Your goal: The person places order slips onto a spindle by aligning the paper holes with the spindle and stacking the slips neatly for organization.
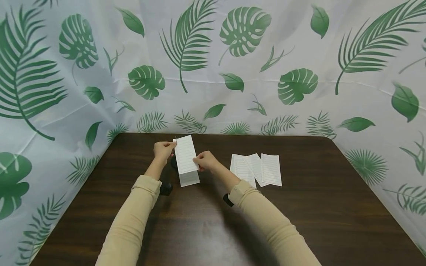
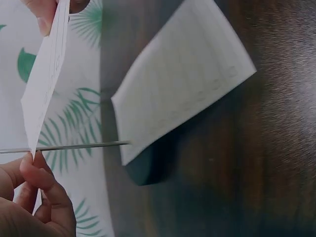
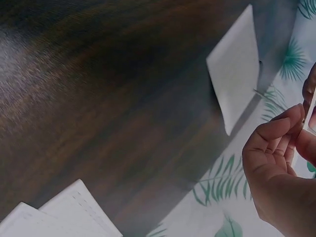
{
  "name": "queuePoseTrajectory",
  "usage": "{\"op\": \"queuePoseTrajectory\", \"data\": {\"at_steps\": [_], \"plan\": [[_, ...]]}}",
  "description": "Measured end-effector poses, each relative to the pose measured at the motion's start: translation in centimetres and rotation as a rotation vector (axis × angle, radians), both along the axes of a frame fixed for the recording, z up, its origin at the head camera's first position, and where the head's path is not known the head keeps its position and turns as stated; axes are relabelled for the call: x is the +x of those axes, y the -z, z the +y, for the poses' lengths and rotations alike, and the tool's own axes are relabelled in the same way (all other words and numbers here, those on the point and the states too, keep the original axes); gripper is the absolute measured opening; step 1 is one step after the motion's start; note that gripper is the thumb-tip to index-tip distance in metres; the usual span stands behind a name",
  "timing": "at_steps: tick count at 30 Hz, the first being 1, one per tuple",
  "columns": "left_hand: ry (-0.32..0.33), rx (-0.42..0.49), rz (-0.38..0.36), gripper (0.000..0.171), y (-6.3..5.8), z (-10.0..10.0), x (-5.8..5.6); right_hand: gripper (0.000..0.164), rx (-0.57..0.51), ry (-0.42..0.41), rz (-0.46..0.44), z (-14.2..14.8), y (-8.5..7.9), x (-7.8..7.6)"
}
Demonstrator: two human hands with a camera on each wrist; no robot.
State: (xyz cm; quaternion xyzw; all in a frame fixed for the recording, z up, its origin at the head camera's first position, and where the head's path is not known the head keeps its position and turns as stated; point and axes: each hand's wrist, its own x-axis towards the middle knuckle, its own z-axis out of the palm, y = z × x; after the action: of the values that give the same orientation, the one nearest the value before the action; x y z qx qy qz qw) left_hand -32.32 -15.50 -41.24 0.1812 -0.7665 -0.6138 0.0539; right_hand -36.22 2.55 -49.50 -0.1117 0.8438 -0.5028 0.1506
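A lined paper slip (image 1: 185,153) is held up between both hands near the table's far edge. My left hand (image 1: 163,149) pinches its far left corner, right where a thin metal spike (image 2: 89,146) passes through the paper. At the slip's right edge, near its lower corner, my right hand (image 1: 206,161) pinches it between thumb and fingers. Lower on the same spike sits another slip (image 2: 182,79), just above the black base (image 2: 148,168) of the paper spike. The head view shows only the near end of that lower slip; the held one covers the rest.
To the right, several lined slips (image 1: 271,170) lie overlapping on the dark wooden table (image 1: 316,214). A white curtain (image 1: 206,59) with green leaf prints hangs behind the table and along its sides. Black devices (image 1: 228,200) are worn on the wrists.
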Motion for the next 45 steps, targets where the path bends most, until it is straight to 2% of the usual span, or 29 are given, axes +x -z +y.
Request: {"op": "queuePoseTrajectory", "data": {"at_steps": [1, 3, 4, 8, 9, 11, 12, 14, 18, 20, 23, 25, 27, 28, 32, 34, 35, 39, 42, 45], "plan": [[0.000, -0.013, -0.001, 0.027, 0.3, 0.0, 0.0, 0.030, -0.007, -0.002, -0.008, 0.0, 1.6, -1.0], [-0.004, -0.029, -0.004, 0.026, 0.8, -0.1, 0.1, 0.032, -0.018, -0.009, 0.014, 0.0, 3.6, -2.0], [-0.005, -0.034, -0.002, 0.025, 1.1, -0.1, 0.1, 0.030, 0.016, 0.010, 0.016, -0.2, 3.8, -2.0], [-0.010, -0.070, 0.000, 0.023, 2.1, -0.1, 0.1, 0.027, 0.057, -0.005, 0.005, -0.2, 6.9, -3.9], [-0.017, -0.073, -0.004, 0.023, 2.3, -0.1, 0.0, 0.024, 0.088, 0.000, -0.019, -0.2, 7.1, -4.1], [-0.031, -0.083, -0.017, 0.023, 2.9, 0.0, -0.1, 0.024, 0.062, -0.034, -0.017, 0.1, 7.9, -4.6], [-0.040, -0.085, -0.027, 0.023, 3.1, 0.0, -0.1, 0.024, 0.088, -0.034, -0.030, 0.2, 7.0, -3.9], [-0.057, -0.095, -0.046, 0.024, 3.6, 0.1, -0.1, 0.024, 0.135, -0.027, -0.061, 0.2, 4.3, -1.9], [-0.068, -0.148, -0.064, 0.025, 4.4, 0.3, 0.0, 0.023, 0.229, -0.027, -0.132, 0.1, -3.4, 4.4], [-0.066, -0.182, -0.065, 0.024, 4.4, 0.5, 0.1, 0.023, 0.233, -0.046, -0.135, 0.2, -6.4, 7.1], [-0.054, -0.237, -0.070, 0.024, 4.2, 0.7, 0.4, 0.024, 0.245, -0.092, -0.093, 0.5, -7.0, 8.0], [-0.051, -0.267, -0.076, 0.023, 4.1, 0.8, 0.5, 0.024, 0.265, -0.115, -0.090, 0.6, -6.4, 7.4], [-0.052, -0.288, -0.086, 0.023, 4.0, 0.9, 0.5, 0.025, 0.285, -0.146, -0.090, 0.7, -4.4, 5.7], [-0.052, -0.295, -0.093, 0.023, 4.0, 0.9, 0.5, 0.025, 0.298, -0.156, -0.086, 0.6, -4.3, 5.5], [-0.047, -0.323, -0.126, 0.023, 4.2, 1.0, 0.6, 0.032, 0.348, -0.231, -0.061, 0.8, 0.2, 2.1], [-0.044, -0.331, -0.138, 0.022, 4.4, 1.0, 0.5, 0.036, 0.378, -0.252, -0.020, 0.9, 3.0, 0.3], [-0.047, -0.337, -0.142, 0.022, 4.5, 1.1, 0.4, 0.037, 0.394, -0.252, -0.037, 0.9, 4.4, -0.7], [-0.082, -0.343, -0.138, 0.019, 4.8, 1.2, 0.3, 0.040, 0.455, -0.273, 0.036, 0.6, 7.0, -2.2], [-0.105, -0.350, -0.122, 0.017, 4.9, 1.3, 0.4, 0.042, 0.473, -0.293, 0.049, 0.4, 5.7, -1.4], [-0.091, -0.372, -0.106, 0.018, 5.1, 1.5, 0.4, 0.037, 0.525, -0.259, -0.006, 0.0, 1.4, 1.3]]}}
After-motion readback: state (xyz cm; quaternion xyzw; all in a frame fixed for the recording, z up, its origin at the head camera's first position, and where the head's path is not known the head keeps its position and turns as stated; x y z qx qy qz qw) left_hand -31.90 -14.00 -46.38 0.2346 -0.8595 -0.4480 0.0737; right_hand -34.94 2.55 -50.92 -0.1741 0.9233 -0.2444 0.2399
